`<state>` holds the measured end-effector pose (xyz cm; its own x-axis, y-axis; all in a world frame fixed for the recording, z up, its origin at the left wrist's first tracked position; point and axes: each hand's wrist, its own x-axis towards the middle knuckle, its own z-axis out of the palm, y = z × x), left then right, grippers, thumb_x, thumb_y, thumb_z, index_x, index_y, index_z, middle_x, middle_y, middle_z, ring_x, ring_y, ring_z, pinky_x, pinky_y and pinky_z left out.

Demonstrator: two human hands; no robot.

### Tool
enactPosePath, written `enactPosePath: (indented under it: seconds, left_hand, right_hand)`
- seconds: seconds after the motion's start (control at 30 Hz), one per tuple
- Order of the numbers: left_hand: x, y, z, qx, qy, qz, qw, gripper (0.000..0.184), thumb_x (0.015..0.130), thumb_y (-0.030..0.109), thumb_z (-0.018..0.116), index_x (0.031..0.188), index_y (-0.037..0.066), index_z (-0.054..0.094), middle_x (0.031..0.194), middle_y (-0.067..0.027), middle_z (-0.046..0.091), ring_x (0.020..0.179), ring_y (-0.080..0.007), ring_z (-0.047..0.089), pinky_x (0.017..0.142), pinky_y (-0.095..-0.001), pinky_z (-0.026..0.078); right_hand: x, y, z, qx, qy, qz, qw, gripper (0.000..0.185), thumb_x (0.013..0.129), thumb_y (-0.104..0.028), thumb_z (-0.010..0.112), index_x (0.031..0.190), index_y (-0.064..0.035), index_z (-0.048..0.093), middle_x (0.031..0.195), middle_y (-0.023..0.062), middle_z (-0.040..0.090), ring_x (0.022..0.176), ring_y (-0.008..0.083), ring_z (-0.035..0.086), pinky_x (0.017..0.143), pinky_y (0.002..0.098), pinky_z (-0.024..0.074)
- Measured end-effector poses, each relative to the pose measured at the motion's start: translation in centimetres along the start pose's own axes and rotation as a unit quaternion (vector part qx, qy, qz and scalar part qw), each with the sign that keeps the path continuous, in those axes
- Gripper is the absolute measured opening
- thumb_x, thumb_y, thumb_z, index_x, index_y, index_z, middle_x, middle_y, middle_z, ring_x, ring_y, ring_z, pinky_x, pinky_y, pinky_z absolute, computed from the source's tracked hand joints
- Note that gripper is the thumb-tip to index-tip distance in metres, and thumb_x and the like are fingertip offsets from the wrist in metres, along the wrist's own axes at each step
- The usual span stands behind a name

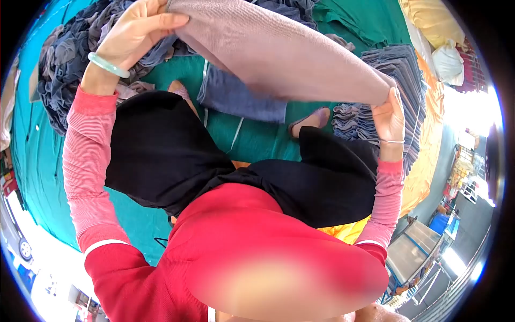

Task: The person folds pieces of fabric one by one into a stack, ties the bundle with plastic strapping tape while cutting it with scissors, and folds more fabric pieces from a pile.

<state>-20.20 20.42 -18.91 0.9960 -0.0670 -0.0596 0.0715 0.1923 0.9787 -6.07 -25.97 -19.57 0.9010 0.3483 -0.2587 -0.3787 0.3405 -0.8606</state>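
Observation:
A pinkish-grey cloth is stretched in the air between my two hands, sagging a little in the middle. My left hand, raised high with a pale green bangle at the wrist, pinches one end of it between thumb and fingers. At the lower right corner of the cloth, my right hand grips the other end, next to a tall stack of folded grey-blue cloths. Below the held piece, a blue-grey cloth lies flat between my feet, its upper part covered from sight.
A heap of crumpled dark cloths rises at the left. Green sheeting covers the floor under me, with orange fabric along the right. White and yellow sacks sit at the upper right; a metal-framed table stands at the lower right.

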Motion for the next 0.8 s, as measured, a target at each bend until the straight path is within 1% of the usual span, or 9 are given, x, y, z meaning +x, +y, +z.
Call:
enactPosePath:
  seconds: [0.1,0.13,0.27,0.37,0.5,0.57,0.7,0.77,0.8]
  left_hand:
    - [1.9,-2.5,-1.8,0.108,0.085,-0.011,0.99,0.031,0.087,0.013,0.063,0.116,0.003,0.058,0.107,-0.0003,0.062,0.098,-0.0064,0.056,0.088,-0.0221,0.042]
    - [2.6,-4.0,-2.9,0.131,0.112,-0.021,0.985,0.022,0.085,0.018,0.067,0.106,0.01,0.064,0.098,0.0066,0.063,0.092,-0.0015,0.055,0.08,-0.0185,0.04]
    - [4.7,-8.5,-3.7,0.038,0.15,-0.054,0.987,0.009,0.083,0.018,0.07,0.089,0.017,0.063,0.092,0.0104,0.062,0.089,0.0005,0.054,0.078,-0.0172,0.038]
    - [4.4,-8.0,-3.1,-0.021,0.117,-0.022,0.993,0.011,0.082,0.016,0.07,0.085,0.015,0.06,0.089,0.0087,0.061,0.087,-0.0007,0.055,0.076,-0.0177,0.04]
    - [3.0,-8.3,-5.4,0.024,-0.019,-0.041,0.999,0.014,0.081,0.006,0.067,0.082,0.012,0.055,0.087,0.0025,0.061,0.082,-0.0052,0.057,0.072,-0.0199,0.045]
    - [1.8,-9.7,-5.9,0.108,-0.055,-0.101,0.988,0.017,0.075,0.0,0.069,0.079,0.009,0.056,0.087,-0.0006,0.062,0.081,-0.0078,0.058,0.072,-0.0235,0.048]
    - [-1.7,-13.4,-4.1,0.09,-0.124,-0.291,0.944,0.018,0.068,-0.003,0.072,0.075,0.006,0.058,0.081,-0.0021,0.064,0.077,-0.0101,0.061,0.071,-0.0246,0.049]
    - [-3.4,-17.2,-4.1,0.132,-0.179,-0.32,0.921,0.023,0.064,-0.003,0.076,0.073,0.006,0.058,0.079,-0.0024,0.064,0.075,-0.0102,0.061,0.069,-0.0238,0.049]
    - [-4.0,-18.8,-4.0,0.135,-0.184,-0.375,0.898,0.024,0.063,-0.003,0.077,0.072,0.006,0.057,0.077,-0.0021,0.064,0.073,-0.0105,0.06,0.067,-0.0235,0.048]
  right_hand:
    - [2.3,1.1,-3.9,-0.035,0.026,-0.022,0.999,0.007,0.088,-0.01,0.063,0.095,-0.0083,0.063,0.102,0.004,0.065,0.1,0.0143,0.059,0.088,0.0308,0.045]
    - [2.6,1.7,-3.1,-0.059,0.066,-0.011,0.996,0.006,0.085,-0.012,0.068,0.088,-0.0123,0.064,0.096,0.0002,0.065,0.093,0.0117,0.058,0.085,0.0301,0.0434]
    - [4.8,3.6,-4.2,-0.06,0.089,0.037,0.994,0.013,0.082,-0.018,0.072,0.092,-0.0138,0.064,0.097,-0.0006,0.063,0.1,0.0133,0.055,0.09,0.0356,0.0398]
    - [5.0,3.9,-4.6,-0.005,0.049,0.06,0.997,0.015,0.083,-0.019,0.071,0.094,-0.0135,0.062,0.097,0.0,0.063,0.101,0.0153,0.056,0.092,0.0375,0.0395]
    - [3.7,4.6,-5.1,-0.04,0.018,0.088,0.995,0.012,0.086,-0.018,0.067,0.093,-0.0121,0.061,0.096,0.003,0.065,0.097,0.0175,0.059,0.089,0.0381,0.0437]
    - [2.9,6.1,-6.2,-0.054,0.007,0.105,0.993,0.01,0.087,-0.018,0.065,0.092,-0.011,0.061,0.094,0.0031,0.064,0.094,0.0172,0.06,0.085,0.0356,0.0466]
    - [0.2,9.6,-7.3,-0.122,-0.072,0.248,0.958,0.007,0.087,-0.017,0.065,0.087,-0.0113,0.061,0.091,0.0009,0.063,0.086,0.014,0.06,0.079,0.0286,0.0479]
    - [-1.2,12.9,-8.6,-0.168,-0.041,0.327,0.929,0.01,0.086,-0.02,0.067,0.084,-0.0126,0.061,0.088,0.0,0.063,0.083,0.0125,0.06,0.078,0.0276,0.0478]
    - [-1.9,13.8,-8.3,-0.178,-0.03,0.376,0.909,0.011,0.085,-0.021,0.068,0.082,-0.0131,0.061,0.087,-0.0005,0.063,0.083,0.0121,0.059,0.077,0.0276,0.0479]
